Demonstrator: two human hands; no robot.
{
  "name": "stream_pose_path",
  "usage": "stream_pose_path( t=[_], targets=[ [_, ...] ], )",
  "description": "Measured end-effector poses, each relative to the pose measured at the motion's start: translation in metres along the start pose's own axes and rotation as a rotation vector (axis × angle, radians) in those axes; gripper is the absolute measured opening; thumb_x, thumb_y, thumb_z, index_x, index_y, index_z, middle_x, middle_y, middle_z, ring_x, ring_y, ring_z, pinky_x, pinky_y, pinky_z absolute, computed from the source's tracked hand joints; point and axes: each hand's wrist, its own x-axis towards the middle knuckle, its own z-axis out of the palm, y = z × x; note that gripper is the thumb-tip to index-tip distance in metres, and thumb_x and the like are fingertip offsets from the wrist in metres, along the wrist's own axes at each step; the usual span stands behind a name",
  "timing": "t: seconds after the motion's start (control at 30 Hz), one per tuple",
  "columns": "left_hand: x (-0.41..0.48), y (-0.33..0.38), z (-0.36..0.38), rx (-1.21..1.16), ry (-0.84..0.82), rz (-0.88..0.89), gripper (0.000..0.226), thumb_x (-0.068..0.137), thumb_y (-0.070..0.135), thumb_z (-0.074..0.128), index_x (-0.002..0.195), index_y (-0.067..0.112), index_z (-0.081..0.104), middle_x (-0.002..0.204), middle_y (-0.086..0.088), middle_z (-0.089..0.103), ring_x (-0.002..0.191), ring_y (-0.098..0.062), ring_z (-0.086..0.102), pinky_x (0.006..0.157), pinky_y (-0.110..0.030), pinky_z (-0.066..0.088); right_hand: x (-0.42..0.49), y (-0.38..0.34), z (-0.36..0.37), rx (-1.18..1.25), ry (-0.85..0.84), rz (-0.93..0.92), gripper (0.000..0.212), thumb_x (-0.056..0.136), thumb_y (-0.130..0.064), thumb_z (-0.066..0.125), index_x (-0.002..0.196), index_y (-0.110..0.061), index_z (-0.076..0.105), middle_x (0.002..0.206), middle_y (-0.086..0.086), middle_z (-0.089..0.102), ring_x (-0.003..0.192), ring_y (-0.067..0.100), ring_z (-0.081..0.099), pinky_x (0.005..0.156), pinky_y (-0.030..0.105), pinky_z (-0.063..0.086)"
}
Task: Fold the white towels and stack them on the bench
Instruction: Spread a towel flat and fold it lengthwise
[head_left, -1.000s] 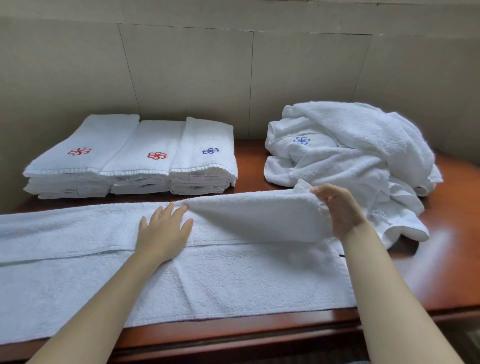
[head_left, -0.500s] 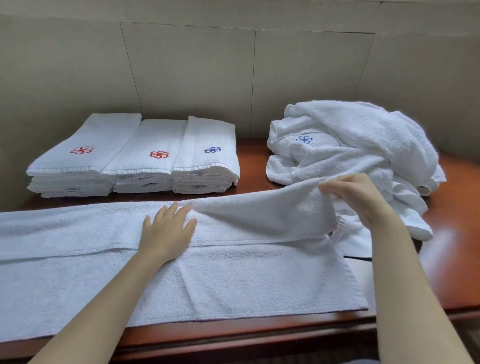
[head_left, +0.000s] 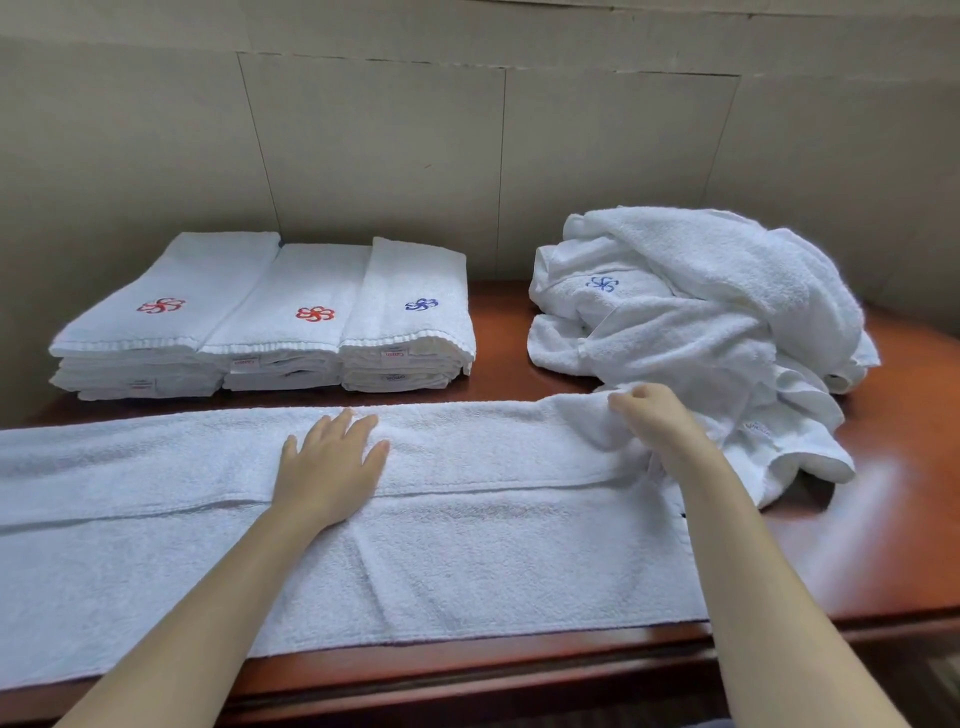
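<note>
Since the earlier frames, our right hand (head_left: 655, 415) has carried the raised far-right flap of the spread towel (head_left: 467, 545) back and down, so the fold that stood lifted a second ago now lies nearly flat along the far edge. That hand keeps a closed grip on the cloth, fingers curled and pinching the bunched corner, which sits against the heap of unfolded towels (head_left: 701, 322). Our left hand (head_left: 332, 467) has hardly shifted: it lies with straight, spread fingers pressing the folded band near its middle, gripping nothing. Lengthwise across the near part of the surface (head_left: 893, 561) runs the towel, its left end passing out of view and its near hem close to the front edge. Three stacks of folded towels (head_left: 260, 332) stand side by side at the far left, against the wall. We judge the terry cloth light, soft and wholly limp, with no stiffness to hold a crease unaided; it should drag rather than slide on itself, and a pull at one point will likely wrinkle it. Hold is best taken at hemmed corners and edges, with a flat palm anchoring the fold line. Its hem could snag the heap.
</note>
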Motion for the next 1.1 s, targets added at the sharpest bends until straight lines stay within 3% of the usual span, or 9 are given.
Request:
stream_pose_path(
  t=[0.17,0.33,0.5,0.6,0.67,0.8,0.9,1.0,1.1],
  targets=[
    [0.002,-0.003,-0.004,-0.001,-0.046,0.002,0.053,0.099,0.052,0.021,0.149,0.037,0.018,0.16,0.007,0.006,0.147,-0.015,0.003,0.117,-0.049,0.003,0.001,0.013,-0.001,-0.138,0.103,0.01,0.038,0.08,-0.001,0.05,0.051,-0.015,0.029,0.046,0.0,0.028,0.045,0.019,0.029,0.045,0.025,0.021],
    [0.006,-0.009,-0.006,0.007,-0.054,0.007,0.053,0.099,0.053,0.022,0.149,0.038,0.018,0.16,0.008,0.007,0.147,-0.015,0.004,0.117,-0.049,0.003,0.004,0.021,-0.008,0.165,-0.018,0.047,0.034,0.09,-0.008,0.058,0.059,-0.005,0.045,0.038,0.002,0.032,0.025,0.012,0.029,0.031,0.014,0.024],
    [0.009,-0.016,-0.006,0.014,-0.059,0.018,0.054,0.098,0.054,0.021,0.149,0.038,0.018,0.16,0.008,0.008,0.147,-0.014,0.005,0.117,-0.049,0.004,-0.003,0.027,-0.005,-0.231,-0.159,0.017,0.035,0.085,-0.023,0.064,0.06,-0.011,0.043,0.049,0.001,0.033,0.042,0.015,0.031,0.041,0.023,0.024],
    [0.009,-0.019,-0.007,0.022,-0.062,0.028,0.054,0.098,0.055,0.021,0.149,0.038,0.018,0.16,0.008,0.008,0.147,-0.014,0.006,0.116,-0.05,0.005,-0.007,0.022,-0.005,-0.112,-0.226,0.031,0.032,0.084,-0.025,0.066,0.063,-0.012,0.046,0.05,-0.001,0.038,0.041,0.012,0.035,0.037,0.018,0.029],
    [0.009,-0.019,-0.007,0.022,-0.057,0.029,0.054,0.098,0.054,0.021,0.149,0.038,0.018,0.16,0.008,0.008,0.147,-0.015,0.007,0.116,-0.049,0.005,-0.008,0.021,-0.006,-0.017,-0.272,-0.012,0.035,0.082,-0.02,0.065,0.059,-0.015,0.04,0.052,0.0,0.037,0.042,0.012,0.033,0.043,0.021,0.028],
    [0.007,-0.018,-0.006,0.024,-0.043,0.028,0.054,0.098,0.054,0.021,0.149,0.038,0.019,0.16,0.007,0.009,0.147,-0.015,0.007,0.117,-0.048,0.005,-0.011,0.017,-0.004,0.397,-0.392,0.019,0.009,0.087,-0.015,0.06,0.086,-0.009,0.052,0.066,0.004,0.046,0.05,0.014,0.043,0.048,0.029,0.028],
    [0.007,-0.018,-0.005,0.019,-0.039,0.025,0.053,0.098,0.054,0.021,0.149,0.037,0.02,0.16,0.007,0.009,0.147,-0.015,0.007,0.117,-0.048,0.005,-0.006,0.018,0.001,0.545,-0.213,0.105,0.013,0.084,-0.005,0.062,0.073,-0.007,0.055,0.068,0.007,0.05,0.06,0.02,0.046,0.056,0.029,0.035],
    [0.007,-0.018,-0.004,0.011,-0.028,0.027,0.053,0.098,0.053,0.022,0.149,0.037,0.021,0.16,0.007,0.01,0.147,-0.015,0.008,0.117,-0.048,0.005,-0.002,0.024,0.001,0.369,0.076,0.077,0.028,0.073,0.007,0.059,0.057,-0.013,0.048,0.055,0.001,0.045,0.053,0.018,0.039,0.052,0.025,0.032],
    [0.007,-0.018,-0.004,0.013,-0.018,0.025,0.052,0.098,0.053,0.023,0.149,0.037,0.022,0.16,0.007,0.011,0.147,-0.015,0.008,0.117,-0.048,0.006,0.001,0.03,0.003,0.092,0.154,0.061,0.017,0.076,0.006,0.051,0.071,-0.009,0.057,0.067,0.002,0.054,0.071,0.023,0.05,0.064,0.028,0.039]
  ],
)
